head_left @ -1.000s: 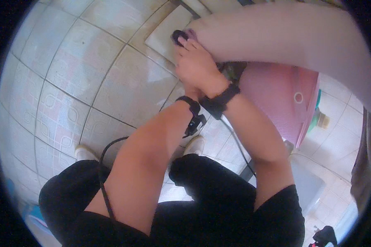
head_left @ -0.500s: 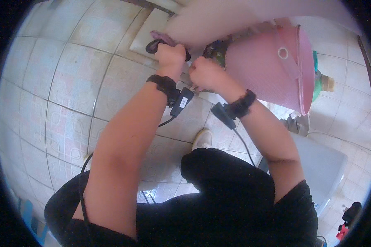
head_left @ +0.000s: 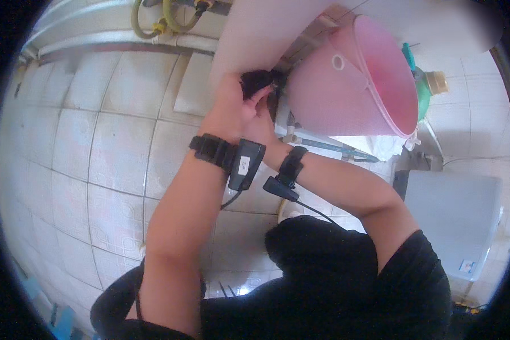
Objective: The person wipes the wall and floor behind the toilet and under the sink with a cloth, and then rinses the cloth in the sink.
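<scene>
My left hand (head_left: pixel 235 105) reaches up to a dark, soft-looking black thing (head_left: pixel 256 84), and its fingers close round it. What kind of thing it is does not show. Pressed close against it from the right, my right hand (head_left: pixel 260 126) is partly covered by the left, with its fingers drawn together near the black thing; what they hold is hidden. Both hands work low beside a pale pink rounded surface (head_left: pixel 266 34), left of a pink bucket (head_left: pixel 328 85). Black straps with small boxes sit on both wrists.
Behind the bucket stands a green bottle (head_left: pixel 424 88) with a tan cap. Pipes (head_left: pixel 334 148) run below the bucket. A grey-white box (head_left: pixel 450 221) stands at the right. Yellowish hoses (head_left: pixel 167 20) hang at the top left, above the tiled floor (head_left: pixel 119 141).
My hands have come together, the right moving left and under the left. The black thing has shifted right with my left hand. The view has moved, showing the hoses and more of the bucket's inside.
</scene>
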Demonstrator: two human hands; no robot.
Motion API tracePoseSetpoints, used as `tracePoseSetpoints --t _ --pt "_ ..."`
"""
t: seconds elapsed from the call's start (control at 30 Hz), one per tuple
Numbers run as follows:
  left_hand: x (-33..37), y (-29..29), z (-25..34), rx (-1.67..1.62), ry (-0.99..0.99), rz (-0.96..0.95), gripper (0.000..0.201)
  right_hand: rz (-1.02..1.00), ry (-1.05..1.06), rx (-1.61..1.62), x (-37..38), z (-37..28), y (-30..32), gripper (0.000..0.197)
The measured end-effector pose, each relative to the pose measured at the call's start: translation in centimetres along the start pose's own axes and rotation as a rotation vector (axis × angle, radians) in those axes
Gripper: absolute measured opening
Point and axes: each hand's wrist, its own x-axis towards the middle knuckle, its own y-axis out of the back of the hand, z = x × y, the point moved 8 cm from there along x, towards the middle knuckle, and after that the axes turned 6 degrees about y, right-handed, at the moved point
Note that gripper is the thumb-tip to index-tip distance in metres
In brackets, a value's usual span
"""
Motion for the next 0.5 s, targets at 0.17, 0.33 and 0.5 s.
tracePoseSetpoints --t 0.17,0.33,0.5 --pt "-1.7 -1.4 6.4 0.600 0.113 0.179 0.048 0.117 0.216 0.536 0.5 -6.9 0.3 0.053" --pt "-0.3 -2.7 8.5 0.405 0.141 -0.027 0.048 0.151 0.303 0.552 0.2 -11.3 1.0 0.077" --pt "0.1 -5.1 11.7 -0.955 0.426 -0.311 0.060 0.177 0.646 0.284 0.4 -18.1 3.0 0.084"
